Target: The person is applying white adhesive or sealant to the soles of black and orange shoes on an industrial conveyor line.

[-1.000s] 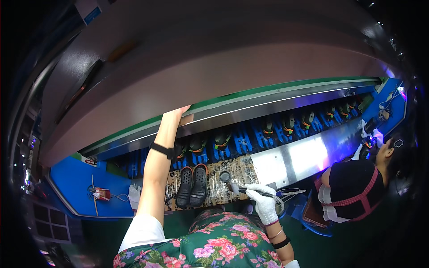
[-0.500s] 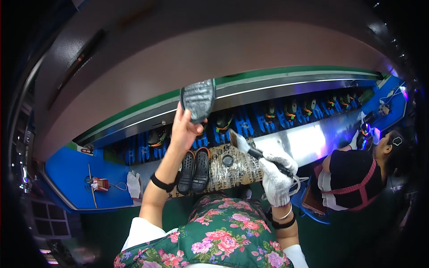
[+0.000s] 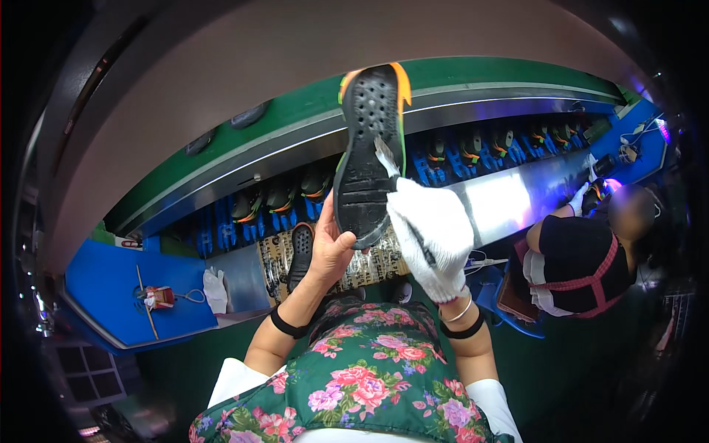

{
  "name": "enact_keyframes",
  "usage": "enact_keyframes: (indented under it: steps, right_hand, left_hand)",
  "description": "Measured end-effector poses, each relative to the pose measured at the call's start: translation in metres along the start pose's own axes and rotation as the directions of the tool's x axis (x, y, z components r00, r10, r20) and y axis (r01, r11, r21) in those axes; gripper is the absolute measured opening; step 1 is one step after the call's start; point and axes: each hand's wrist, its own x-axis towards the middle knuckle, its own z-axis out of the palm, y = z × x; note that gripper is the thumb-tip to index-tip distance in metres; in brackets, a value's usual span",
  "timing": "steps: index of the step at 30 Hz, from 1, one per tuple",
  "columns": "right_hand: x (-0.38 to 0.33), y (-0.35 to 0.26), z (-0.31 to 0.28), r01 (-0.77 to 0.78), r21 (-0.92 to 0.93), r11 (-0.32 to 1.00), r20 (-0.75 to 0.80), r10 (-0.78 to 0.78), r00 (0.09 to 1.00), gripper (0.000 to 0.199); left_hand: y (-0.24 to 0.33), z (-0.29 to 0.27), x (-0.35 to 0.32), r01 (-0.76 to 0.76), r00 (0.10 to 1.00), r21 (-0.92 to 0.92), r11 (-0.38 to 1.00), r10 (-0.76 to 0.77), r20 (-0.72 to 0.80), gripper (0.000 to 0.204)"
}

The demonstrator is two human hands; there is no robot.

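My bare left hand (image 3: 334, 247) grips the lower end of a black shoe sole (image 3: 365, 173) with orange and green along its edge. The sole is held up over the bench, its holed and ribbed face toward me. In a white knitted glove, my right hand (image 3: 436, 236) is closed round the handle of a flat brush (image 3: 385, 155). The brush's bristles lie against the middle of the sole. Below my left hand, another black holed sole (image 3: 300, 255) rests on the tape-covered cardboard (image 3: 275, 262), partly hidden by my hand.
Several dark shoes (image 3: 473, 151) stand on blue holders beneath the green ledge (image 3: 295, 122). Two dark pieces (image 3: 249, 116) lie on that ledge. At the left, a white glove (image 3: 216, 289) and a red box (image 3: 159, 297) sit on the bench. A co-worker (image 3: 580, 258) is at the right.
My left hand has gone from a grey-black piece at the ledge to an orange-edged sole. One of two soles has left the cardboard. The brush has moved up and left onto the held sole.
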Motion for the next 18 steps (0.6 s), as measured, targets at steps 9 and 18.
enact_keyframes:
  steps: [9,18]
  right_hand:
    - [-0.037,0.0,-0.011,-0.396,0.715,0.577,-0.006,0.571,0.821,0.016]
    - [-0.08,0.015,-0.016,-0.491,0.858,0.154,0.169,0.817,0.552,0.022]
  left_hand:
    - [0.005,-0.007,0.019,0.016,0.999,-0.035,0.999,-0.014,0.038,0.095]
    - [0.055,-0.048,0.103,-0.071,0.993,-0.092,0.993,0.061,-0.103,0.049]
